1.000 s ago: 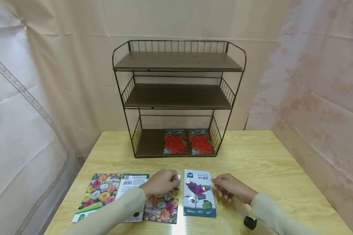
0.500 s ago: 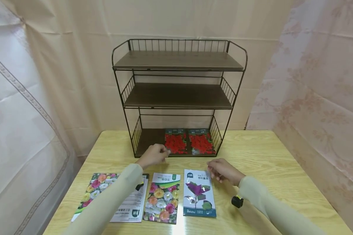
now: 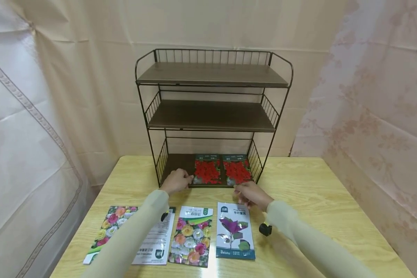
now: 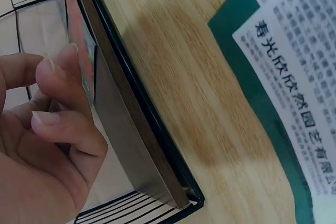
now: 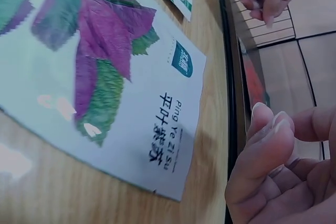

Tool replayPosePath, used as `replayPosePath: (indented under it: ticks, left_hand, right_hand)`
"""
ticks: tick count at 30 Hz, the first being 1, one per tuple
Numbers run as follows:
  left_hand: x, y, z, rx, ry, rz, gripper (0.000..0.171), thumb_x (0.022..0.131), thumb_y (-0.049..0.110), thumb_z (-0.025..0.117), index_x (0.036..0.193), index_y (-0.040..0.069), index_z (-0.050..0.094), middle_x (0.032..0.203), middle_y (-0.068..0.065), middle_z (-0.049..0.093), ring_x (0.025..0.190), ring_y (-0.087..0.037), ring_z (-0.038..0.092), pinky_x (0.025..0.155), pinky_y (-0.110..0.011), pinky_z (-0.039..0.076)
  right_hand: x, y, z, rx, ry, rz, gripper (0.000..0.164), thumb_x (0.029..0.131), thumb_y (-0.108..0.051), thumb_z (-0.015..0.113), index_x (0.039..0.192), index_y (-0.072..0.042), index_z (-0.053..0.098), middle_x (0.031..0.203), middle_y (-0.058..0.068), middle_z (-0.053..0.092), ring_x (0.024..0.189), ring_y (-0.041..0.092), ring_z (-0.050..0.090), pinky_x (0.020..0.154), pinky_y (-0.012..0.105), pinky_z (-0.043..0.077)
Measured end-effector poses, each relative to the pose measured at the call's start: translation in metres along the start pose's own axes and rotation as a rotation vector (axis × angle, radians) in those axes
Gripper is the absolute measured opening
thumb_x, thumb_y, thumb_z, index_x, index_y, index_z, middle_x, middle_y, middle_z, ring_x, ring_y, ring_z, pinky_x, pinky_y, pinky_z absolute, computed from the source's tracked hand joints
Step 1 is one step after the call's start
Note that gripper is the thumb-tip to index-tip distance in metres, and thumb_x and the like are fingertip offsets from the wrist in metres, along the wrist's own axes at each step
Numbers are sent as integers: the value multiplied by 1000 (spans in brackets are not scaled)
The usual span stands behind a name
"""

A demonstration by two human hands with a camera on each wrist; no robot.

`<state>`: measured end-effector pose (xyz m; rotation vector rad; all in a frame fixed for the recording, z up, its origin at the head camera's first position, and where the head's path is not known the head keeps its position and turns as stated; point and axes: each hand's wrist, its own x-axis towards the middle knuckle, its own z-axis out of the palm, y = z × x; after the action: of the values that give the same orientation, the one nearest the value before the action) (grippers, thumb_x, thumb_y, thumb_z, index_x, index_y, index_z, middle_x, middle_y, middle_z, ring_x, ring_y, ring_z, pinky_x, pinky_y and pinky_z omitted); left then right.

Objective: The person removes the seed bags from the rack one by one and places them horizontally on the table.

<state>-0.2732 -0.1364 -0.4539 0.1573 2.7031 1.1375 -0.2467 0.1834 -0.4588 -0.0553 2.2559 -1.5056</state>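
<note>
Two seed packets with red flowers, a left one [image 3: 207,172] and a right one [image 3: 238,172], lie side by side on the rack's bottom shelf [image 3: 178,164]. My left hand [image 3: 177,180] is at the shelf's front, fingertips right by the left packet's lower left corner. In the left wrist view its fingers [image 4: 58,124] are loosely bent with nothing between them. My right hand [image 3: 253,195] reaches to the shelf edge, fingertips by the right packet's lower edge. Its fingers [image 5: 262,150] are bent and hold nothing. Below it lies a purple-leaf seed packet [image 3: 234,233].
The dark three-tier rack [image 3: 212,116] stands at the table's back. Along the front of the wooden table [image 3: 299,185] lie a rose-flower packet [image 3: 190,241], a text-side-up packet [image 3: 154,243] and another flower packet [image 3: 112,224], partly under my left sleeve. Curtains hang behind and at both sides.
My left hand has moved up from the rose-flower packet to the bottom shelf. My right hand has moved forward and left from beside the purple-leaf packet to the shelf's front edge.
</note>
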Motion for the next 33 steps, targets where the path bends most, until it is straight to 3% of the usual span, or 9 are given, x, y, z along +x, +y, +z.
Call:
replayPosePath:
  ticks: [4, 11, 13, 19, 26, 33]
  left_hand:
    - [6, -3, -1, -5, 0, -30, 41, 109, 31, 52, 90, 2, 74, 78, -14, 72, 46, -12, 44, 44, -27, 39]
    - [13, -3, 1, -31, 9, -86, 44, 108, 32, 53, 85, 3, 76, 73, -13, 72, 44, -15, 45, 52, -34, 47]
    - [14, -2, 3, -38, -1, -90, 45, 108, 32, 54, 83, 3, 76, 72, -12, 72, 43, -14, 45, 50, -32, 45]
    - [18, 0, 4, -81, -66, -109, 45, 108, 30, 54, 82, 1, 75, 75, -13, 74, 58, -21, 67, 49, -29, 43]
    - [25, -7, 7, 72, 4, -99, 39, 107, 35, 55, 86, 7, 71, 68, -5, 71, 64, -22, 67, 58, -35, 49]
    - [31, -11, 13, 113, 29, -102, 40, 105, 39, 60, 84, 6, 70, 63, -2, 70, 56, -21, 63, 45, -31, 38]
  right_hand:
    - [13, -3, 8, -30, 46, -20, 35, 108, -24, 51, 107, 5, 71, 68, 6, 63, 51, 12, 48, 48, 26, 42]
    - [31, -9, 18, -33, 60, -7, 38, 109, -25, 49, 95, 4, 70, 64, 5, 61, 48, 12, 43, 44, 25, 38]
    - [34, -10, 20, -53, 78, -2, 38, 109, -24, 49, 93, 3, 71, 65, 6, 62, 48, 11, 44, 44, 24, 40]
    - [43, -12, 29, -84, 129, 4, 32, 106, -20, 52, 101, 3, 73, 64, 8, 63, 44, 11, 46, 41, 25, 43]
    - [50, -16, 35, -86, 173, 6, 27, 104, -18, 56, 106, 5, 70, 61, 9, 62, 42, 11, 46, 39, 25, 42]
    - [60, -20, 41, -96, 166, 26, 34, 105, -24, 58, 94, 6, 71, 63, 11, 65, 40, 12, 46, 40, 26, 43]
